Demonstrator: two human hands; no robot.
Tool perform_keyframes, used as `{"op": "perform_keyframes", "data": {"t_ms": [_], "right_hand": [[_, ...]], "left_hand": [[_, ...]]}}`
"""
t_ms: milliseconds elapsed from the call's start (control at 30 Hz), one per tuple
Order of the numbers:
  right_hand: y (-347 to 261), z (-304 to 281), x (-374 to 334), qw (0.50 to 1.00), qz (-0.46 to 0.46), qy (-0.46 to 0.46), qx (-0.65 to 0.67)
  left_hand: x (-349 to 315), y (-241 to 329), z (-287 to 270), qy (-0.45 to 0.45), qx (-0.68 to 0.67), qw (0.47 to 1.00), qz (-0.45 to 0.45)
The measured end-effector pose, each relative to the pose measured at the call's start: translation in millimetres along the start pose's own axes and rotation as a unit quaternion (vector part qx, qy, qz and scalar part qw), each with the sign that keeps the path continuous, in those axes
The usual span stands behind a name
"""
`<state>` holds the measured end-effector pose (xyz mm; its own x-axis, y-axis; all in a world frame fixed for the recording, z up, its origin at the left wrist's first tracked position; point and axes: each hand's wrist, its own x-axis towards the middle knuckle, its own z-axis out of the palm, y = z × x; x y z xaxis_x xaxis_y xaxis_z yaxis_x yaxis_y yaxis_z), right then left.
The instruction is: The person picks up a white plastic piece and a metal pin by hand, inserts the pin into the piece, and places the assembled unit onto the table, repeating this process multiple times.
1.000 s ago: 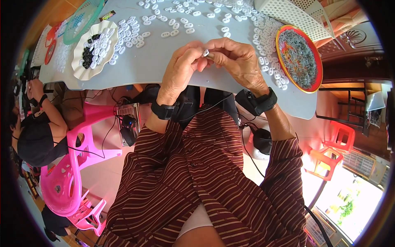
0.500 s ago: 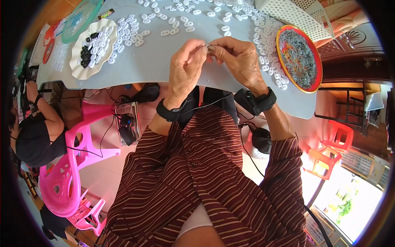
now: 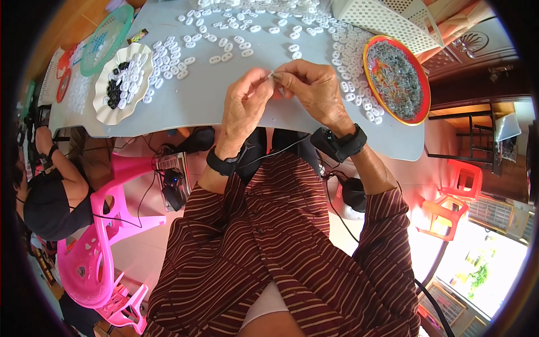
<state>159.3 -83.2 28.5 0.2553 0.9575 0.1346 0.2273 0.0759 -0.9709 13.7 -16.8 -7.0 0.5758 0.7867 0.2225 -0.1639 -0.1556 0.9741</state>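
My left hand [image 3: 246, 104] and my right hand [image 3: 315, 92] meet over the near part of the table, fingertips pinched together. Between them is a small whitish piece [image 3: 271, 74], mostly covered by the fingers, so its kind does not show. Beyond the hands lie white oval plastic pieces with two holes [image 3: 227, 57], loose on the table. To the left, a cream wavy-edged dish [image 3: 104, 114] bears white and black pieces. Right of my right hand, a red round tray with a gold rim [image 3: 425, 106] is heaped with small clear-grey parts [image 3: 396, 76].
The grey-blue table [image 3: 185, 106] has a curved near edge. A white perforated basket [image 3: 387, 22] stands at the far right, a green mesh basket [image 3: 90, 59] at the far left. Another person [image 3: 59, 196] sits on the left near a pink chair [image 3: 84, 269]. Red stools [image 3: 443, 216] stand at right.
My view has shifted slightly, so the table and its contents sit a little further left. Both hands stay together in the same pinch; a whitish bit now shows between the fingertips.
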Motion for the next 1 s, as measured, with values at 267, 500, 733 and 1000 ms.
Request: {"op": "perform_keyframes", "data": {"t_ms": [267, 500, 733, 1000], "right_hand": [[-4, -4, 2, 0.998, 0.012, -0.006, -0.063], [-9, -8, 37, 0.987, 0.017, -0.026, -0.157], [-1, -7, 120, 0.931, -0.162, -0.033, -0.325], [25, 5, 160, 0.914, -0.188, -0.072, -0.352]], "left_hand": [[3, 6, 4, 0.002, 0.025, 0.999, -0.023], [-2, 9, 3, -0.008, 0.001, 0.999, -0.032], [-3, 15, 6, -0.003, -0.025, 0.999, -0.046], [-3, 11, 5, -0.032, -0.02, 0.999, -0.001]]}}
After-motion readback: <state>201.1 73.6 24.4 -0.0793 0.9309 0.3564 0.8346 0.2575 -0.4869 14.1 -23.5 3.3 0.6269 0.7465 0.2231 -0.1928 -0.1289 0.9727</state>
